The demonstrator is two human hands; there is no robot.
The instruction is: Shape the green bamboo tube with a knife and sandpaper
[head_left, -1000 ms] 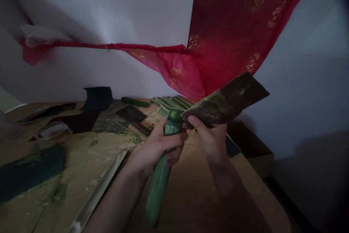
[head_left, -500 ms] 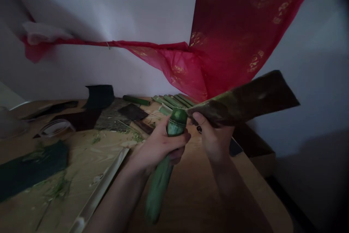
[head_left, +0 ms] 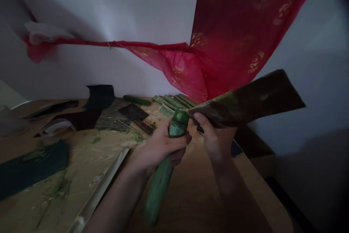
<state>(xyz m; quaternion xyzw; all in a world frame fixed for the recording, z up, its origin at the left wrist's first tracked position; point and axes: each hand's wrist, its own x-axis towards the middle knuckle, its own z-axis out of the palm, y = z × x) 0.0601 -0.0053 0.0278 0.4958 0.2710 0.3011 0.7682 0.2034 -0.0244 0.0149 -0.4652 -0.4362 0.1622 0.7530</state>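
Observation:
My left hand (head_left: 163,144) is wrapped round a green bamboo stalk (head_left: 159,189) just below its ringed upper end. The stalk slants, its lower end towards me. In my right hand (head_left: 216,136) is a wide, flat dark brown piece (head_left: 261,98), gripped near its left end with the thumb on top. It stretches up to the right, and its left corner meets or nearly meets the top of the stalk. I cannot tell whether it is a blade or a stiff sheet. A small black and shiny part (head_left: 200,130) shows beside the right thumb, its kind unclear.
Green bamboo strips (head_left: 174,101) and a short green tube (head_left: 136,100) lie at the back of the wooden table (head_left: 106,156). Dark sheets (head_left: 99,96), green shavings (head_left: 58,185) and a pale trough-shaped length (head_left: 102,185) lie on the left. A red gold-patterned cloth (head_left: 223,44) hangs behind.
The flat brown piece and my right hand have shifted slightly right. The stalk's top has moved a little right and down in my left hand. Both grips stay the same.

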